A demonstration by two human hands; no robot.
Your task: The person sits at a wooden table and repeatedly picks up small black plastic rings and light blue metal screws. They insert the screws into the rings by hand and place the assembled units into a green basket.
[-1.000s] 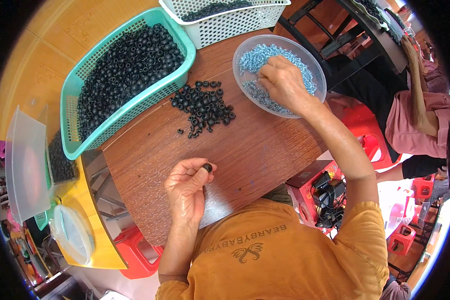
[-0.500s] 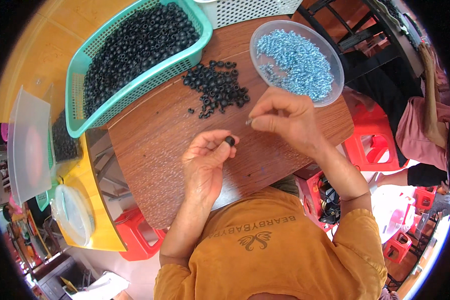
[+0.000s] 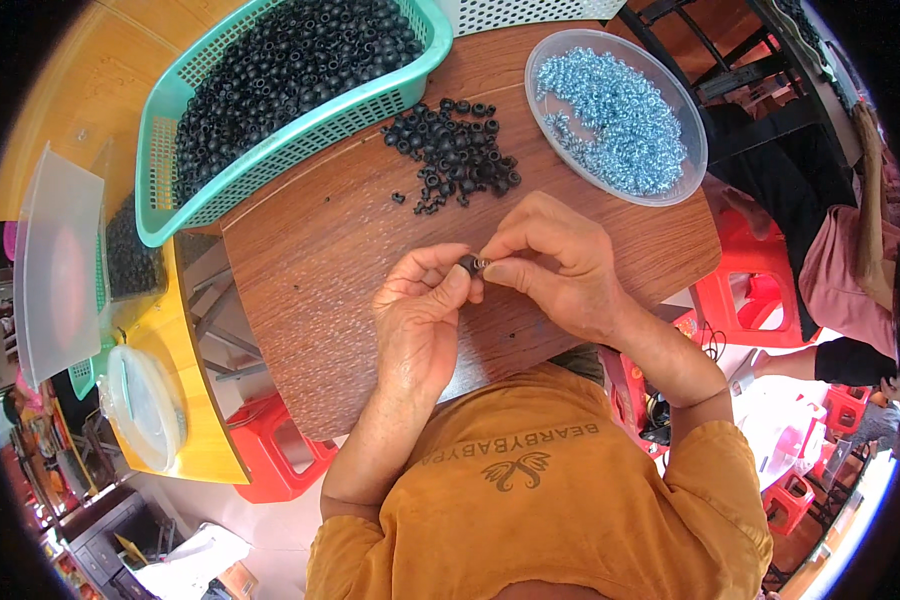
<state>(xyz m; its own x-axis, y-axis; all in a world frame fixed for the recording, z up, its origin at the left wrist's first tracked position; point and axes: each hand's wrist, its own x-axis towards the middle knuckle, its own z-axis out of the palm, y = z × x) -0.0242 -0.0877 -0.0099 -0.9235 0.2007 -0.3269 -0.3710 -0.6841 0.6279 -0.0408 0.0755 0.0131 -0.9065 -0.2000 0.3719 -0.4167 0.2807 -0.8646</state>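
Observation:
My left hand (image 3: pixel 420 300) pinches a small round black hollow part (image 3: pixel 468 264) between thumb and fingertips over the wooden table. My right hand (image 3: pixel 560 265) meets it from the right, thumb and index finger closed on a tiny silvery metal piece (image 3: pixel 482 264). That piece touches the black part's right side; whether it sits inside cannot be made out. Just beyond my hands lies a loose pile of similar black parts (image 3: pixel 455 150). A clear round plastic tub (image 3: pixel 703 150) at the far right holds many shiny, bluish-silver small pieces (image 3: pixel 620 115).
A teal perforated basket (image 3: pixel 300 145) full of black parts overlaps the table's far left edge. Behind it stands a white perforated basket (image 3: pixel 530 12). Red stools (image 3: pixel 745 295) flank the brown tabletop (image 3: pixel 320 270). A person in pink (image 3: pixel 850 260) sits at the right.
My right hand has come left and down, bringing the metal piece against the black part. My left hand has shifted slightly right and still holds the black part. The view has shifted a little.

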